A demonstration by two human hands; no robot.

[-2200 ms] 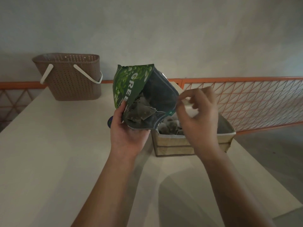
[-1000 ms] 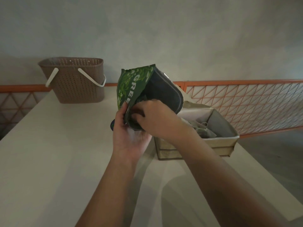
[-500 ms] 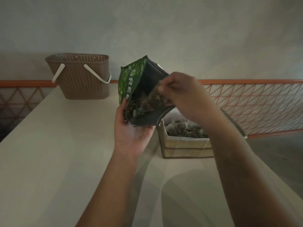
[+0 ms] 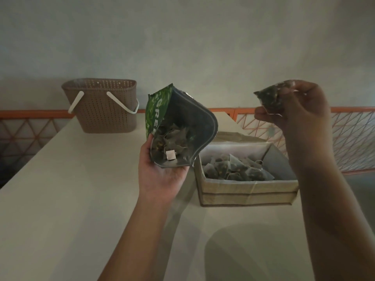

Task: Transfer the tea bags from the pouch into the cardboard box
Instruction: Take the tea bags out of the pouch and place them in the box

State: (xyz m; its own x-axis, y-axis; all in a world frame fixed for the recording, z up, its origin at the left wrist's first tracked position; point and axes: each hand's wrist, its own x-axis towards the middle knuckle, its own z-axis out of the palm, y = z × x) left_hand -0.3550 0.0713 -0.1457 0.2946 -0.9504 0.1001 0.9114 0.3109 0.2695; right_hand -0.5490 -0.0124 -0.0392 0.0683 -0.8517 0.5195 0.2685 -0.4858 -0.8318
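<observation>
Tea bag [image 4: 269,98] sits pinched in my right hand [image 4: 300,110], upper right of frame, above the cardboard box [image 4: 246,190]. Left hand [image 4: 160,175] grips the open pouch [image 4: 182,130] at centre. Next I'd lower and release.

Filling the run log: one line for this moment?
left hand: holds green foil pouch | right hand: pinches pyramid tea bag above cardboard box

Pouch [image 4: 182,126], green, open: one. Cardboard box [image 4: 246,192]: one. Perforated basket [image 4: 103,106], far left on the counter [image 4: 71,189]: one. Tea bag [image 4: 269,98] raised at right: one. Tea bags in box and pouch: several, heaped, not countable.
</observation>
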